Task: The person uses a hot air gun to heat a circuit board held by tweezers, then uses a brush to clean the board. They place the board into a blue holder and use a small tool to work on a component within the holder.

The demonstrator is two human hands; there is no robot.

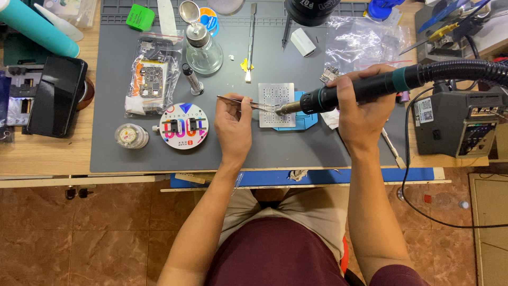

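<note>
Tweezers point(241, 100) are pinched in left hand point(234, 127) fingers; hot-air gun point(360, 90) is gripped by right hand point(365, 111), over the metal stencil point(275, 98).

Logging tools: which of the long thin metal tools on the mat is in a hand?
The tweezers in the left hand; the spudger lies untouched further back.

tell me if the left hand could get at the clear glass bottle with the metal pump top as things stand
Probably not straight away: the left hand is pinching thin metal tweezers. The clear glass bottle with the metal pump top stands beyond it on the grey mat, with nothing between.
</note>
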